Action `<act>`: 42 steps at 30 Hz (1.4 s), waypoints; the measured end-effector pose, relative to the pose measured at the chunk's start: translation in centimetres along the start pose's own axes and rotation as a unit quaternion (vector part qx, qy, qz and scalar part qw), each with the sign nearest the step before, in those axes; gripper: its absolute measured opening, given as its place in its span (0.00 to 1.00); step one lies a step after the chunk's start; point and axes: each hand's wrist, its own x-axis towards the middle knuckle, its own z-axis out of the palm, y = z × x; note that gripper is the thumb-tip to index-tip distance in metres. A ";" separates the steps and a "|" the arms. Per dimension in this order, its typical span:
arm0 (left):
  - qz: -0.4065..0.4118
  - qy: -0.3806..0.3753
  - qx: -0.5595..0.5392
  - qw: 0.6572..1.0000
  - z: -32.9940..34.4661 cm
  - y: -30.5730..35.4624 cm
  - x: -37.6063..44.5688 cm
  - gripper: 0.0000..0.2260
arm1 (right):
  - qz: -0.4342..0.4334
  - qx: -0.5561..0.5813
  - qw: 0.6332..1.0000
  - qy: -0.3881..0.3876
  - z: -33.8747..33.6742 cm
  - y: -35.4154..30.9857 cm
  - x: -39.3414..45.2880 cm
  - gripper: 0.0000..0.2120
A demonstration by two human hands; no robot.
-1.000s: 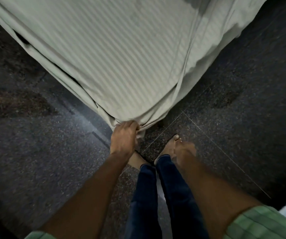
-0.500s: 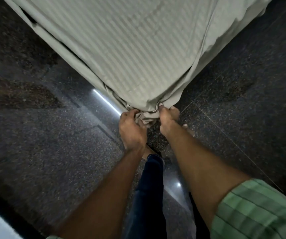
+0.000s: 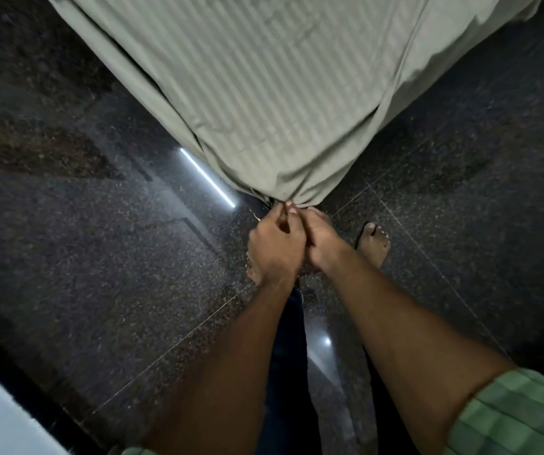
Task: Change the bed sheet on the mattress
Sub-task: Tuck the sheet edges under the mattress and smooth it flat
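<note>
Hands first: my left hand and my right hand meet knuckle to knuckle at the near corner of the bed, both curled around a bunched point of the striped bed sheet. Each hand pinches the gathered cloth right at the corner tip, just past my fingertips. From that grip the pale green sheet spreads up and away over the mattress, of which only a dark sliver shows under the left hem. On both sides of my hands the sheet's skirt hangs loose rather than tucked, and soft creases fan out from the corner I hold. Below my hands lies dark speckled floor, with my bare foot just to the right of my right wrist.

I judge the sheet is already laid over the bed and this corner is being drawn snug. Tucking the edges looks left to do; the other corners are out of view.
</note>
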 end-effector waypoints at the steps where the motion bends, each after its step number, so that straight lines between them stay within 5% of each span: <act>1: 0.003 0.027 0.007 1.000 -0.2 -0.4 -0.2 0.10 | -0.010 -0.009 0.999 0.031 0.1 -0.4 0.0 0.03; 4: 0.045 0.054 0.028 0.997 -0.4 -1.8 -0.5 0.10 | -0.065 -0.074 0.980 0.174 -0.3 -0.7 1.5 0.06; 7: 0.100 -0.006 -0.035 0.994 -0.2 -2.3 0.3 0.09 | -0.062 -0.138 0.950 0.273 -0.8 -0.5 3.7 0.09; 12: 0.018 -0.167 -0.109 0.980 1.8 -1.5 3.1 0.23 | 0.011 -0.134 0.986 0.100 -0.1 1.2 6.0 0.06; 16: -0.126 -0.197 -0.133 0.963 3.7 0.3 3.2 0.18 | -0.058 0.050 0.964 0.254 -1.6 0.0 6.2 0.28; 20: -0.166 -0.190 -0.136 0.958 5.9 -0.7 2.6 0.13 | -0.033 0.076 0.975 0.208 -4.2 -4.4 6.6 0.31; 22: -0.170 -0.183 -0.144 0.957 7.1 -1.5 2.5 0.13 | -0.034 0.050 0.985 0.163 -4.1 -6.7 7.6 0.29; 25: -0.162 -0.168 -0.176 0.956 8.4 -2.4 2.4 0.12 | -0.057 -0.034 0.978 0.199 -2.6 -8.7 9.6 0.11; 27: -0.178 -0.158 -0.248 0.939 8.8 -2.1 2.3 0.10 | -0.074 -0.129 0.957 0.249 -2.5 -9.2 10.2 0.16; 29: -0.227 -0.158 -0.366 0.889 8.5 -1.2 2.4 0.11 | -0.064 -0.210 0.925 0.309 -3.3 -9.0 10.0 0.20; 31: -0.307 -0.159 -0.523 0.779 8.2 -0.3 3.1 0.16 | -0.048 -0.239 0.909 0.338 -4.4 -8.3 9.9 0.19; 34: -0.375 -0.102 -0.677 0.625 8.4 0.5 4.8 0.21 | -0.033 -0.133 0.953 0.271 -5.3 -7.7 10.4 0.10; 38: -0.397 -0.040 -0.719 0.569 9.7 1.8 6.8 0.22 | -0.080 0.113 0.978 0.156 -4.1 -7.7 8.2 0.13; 42: -0.399 0.004 -0.754 0.522 11.4 1.7 8.7 0.20 | -0.046 0.212 0.974 0.064 -3.2 -8.7 7.6 0.21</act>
